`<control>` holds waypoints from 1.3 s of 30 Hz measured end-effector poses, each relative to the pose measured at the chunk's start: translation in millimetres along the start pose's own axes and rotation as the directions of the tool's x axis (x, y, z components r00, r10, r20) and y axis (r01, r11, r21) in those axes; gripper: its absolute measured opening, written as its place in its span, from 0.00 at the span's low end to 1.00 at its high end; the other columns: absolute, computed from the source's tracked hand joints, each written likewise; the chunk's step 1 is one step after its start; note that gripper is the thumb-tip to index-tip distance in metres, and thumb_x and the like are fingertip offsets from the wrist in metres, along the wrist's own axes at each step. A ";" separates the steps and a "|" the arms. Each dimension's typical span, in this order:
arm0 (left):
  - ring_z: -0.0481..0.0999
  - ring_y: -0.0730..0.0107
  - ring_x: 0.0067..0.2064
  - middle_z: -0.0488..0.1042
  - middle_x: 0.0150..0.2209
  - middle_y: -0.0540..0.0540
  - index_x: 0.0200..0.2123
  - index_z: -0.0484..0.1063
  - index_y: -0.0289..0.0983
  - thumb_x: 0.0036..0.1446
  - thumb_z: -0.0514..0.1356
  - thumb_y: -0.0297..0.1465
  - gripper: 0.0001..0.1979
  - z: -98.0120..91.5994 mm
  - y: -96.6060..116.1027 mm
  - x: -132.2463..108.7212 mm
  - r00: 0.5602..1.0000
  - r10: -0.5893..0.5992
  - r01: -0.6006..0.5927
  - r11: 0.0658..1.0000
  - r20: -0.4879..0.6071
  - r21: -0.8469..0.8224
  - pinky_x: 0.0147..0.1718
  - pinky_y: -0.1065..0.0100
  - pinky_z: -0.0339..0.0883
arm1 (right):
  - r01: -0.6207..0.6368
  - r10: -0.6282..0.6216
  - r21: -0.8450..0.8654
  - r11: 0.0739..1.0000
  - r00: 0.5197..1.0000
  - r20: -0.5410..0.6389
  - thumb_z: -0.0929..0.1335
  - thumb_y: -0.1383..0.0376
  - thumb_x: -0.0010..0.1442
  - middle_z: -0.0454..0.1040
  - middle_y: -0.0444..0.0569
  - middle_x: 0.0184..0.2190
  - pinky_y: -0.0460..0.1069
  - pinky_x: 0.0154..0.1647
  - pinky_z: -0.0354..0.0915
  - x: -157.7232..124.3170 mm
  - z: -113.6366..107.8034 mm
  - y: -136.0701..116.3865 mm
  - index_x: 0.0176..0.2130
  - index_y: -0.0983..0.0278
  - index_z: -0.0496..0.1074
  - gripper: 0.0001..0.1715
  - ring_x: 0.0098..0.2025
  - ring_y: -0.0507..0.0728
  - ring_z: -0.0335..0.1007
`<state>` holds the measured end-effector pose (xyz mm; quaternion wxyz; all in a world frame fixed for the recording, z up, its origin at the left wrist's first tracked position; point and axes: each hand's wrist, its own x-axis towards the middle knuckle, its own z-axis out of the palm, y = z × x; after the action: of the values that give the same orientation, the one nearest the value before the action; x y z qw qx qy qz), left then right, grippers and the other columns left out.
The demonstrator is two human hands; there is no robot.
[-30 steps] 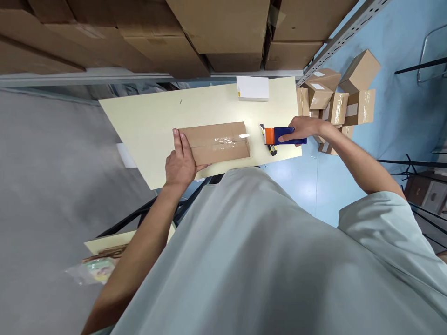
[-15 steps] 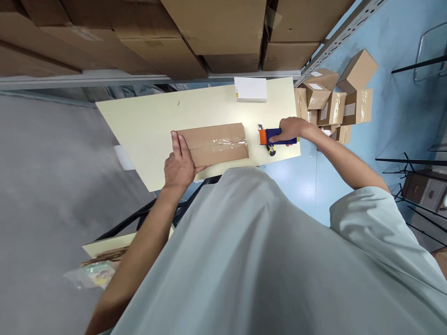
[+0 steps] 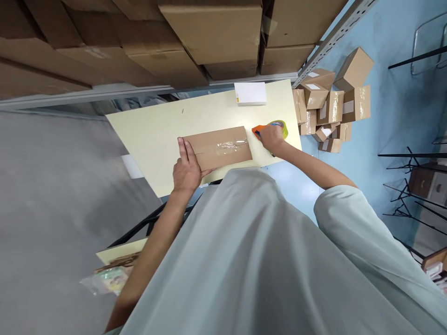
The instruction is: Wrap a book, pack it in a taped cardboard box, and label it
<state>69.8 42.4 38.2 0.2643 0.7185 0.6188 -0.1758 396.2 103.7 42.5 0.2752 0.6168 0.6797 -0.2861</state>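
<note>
Lying flat near the front edge of a pale desk (image 3: 157,130), a long brown box (image 3: 218,148) runs left to right in front of the person, its taped seam along the same line. The left hand (image 3: 186,170) rests open and flat on the box's left end, fingers pointing away from the body. The right hand (image 3: 271,138) is closed around a tape gun (image 3: 280,126), whose orange nose sits just beside the box's right end. The two hands are well apart, one at each end. A second ago the tape gun lay farther right on the desk with its blue handle showing; it has since come in to the box. The box and the left hand have stayed put. A white pad (image 3: 250,93) lies at the desk's far edge.
</note>
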 end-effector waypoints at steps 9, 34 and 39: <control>0.76 0.21 0.65 0.32 0.83 0.14 0.84 0.36 0.21 0.54 0.71 0.66 0.78 10.5 -11.4 2.6 0.998 0.034 -0.041 0.992 -0.059 -0.123 0.64 0.34 0.72 | -0.270 0.319 0.215 0.939 0.917 -0.239 0.60 0.57 0.81 0.80 0.81 0.58 0.65 0.75 0.57 5.6 54.1 82.2 0.65 0.83 0.69 0.33 0.65 0.74 0.76; 0.61 0.15 0.78 0.37 0.82 0.11 0.84 0.38 0.20 0.50 0.68 0.72 0.82 15.9 -26.9 4.2 0.965 0.184 -0.230 0.934 -0.187 -0.273 0.69 0.32 0.67 | 0.460 -0.420 0.035 0.887 0.836 -0.353 0.55 0.54 0.84 0.44 0.54 0.86 0.61 0.88 0.36 -35.0 54.5 -118.5 0.83 0.69 0.55 0.39 0.89 0.64 0.35; 0.64 0.15 0.77 0.36 0.83 0.13 0.84 0.38 0.21 0.49 0.68 0.73 0.82 19.2 -27.5 3.7 0.964 0.174 -0.232 0.922 -0.204 -0.309 0.68 0.32 0.68 | 0.241 -0.133 0.227 0.944 0.903 -0.408 0.56 0.52 0.83 0.41 0.60 0.86 0.64 0.89 0.37 -49.7 71.6 -81.5 0.84 0.72 0.51 0.42 0.89 0.65 0.31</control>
<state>44.8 36.5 16.3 0.3431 0.7369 0.5820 0.0214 320.9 11.5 33.5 0.0191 0.6240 0.7314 -0.2742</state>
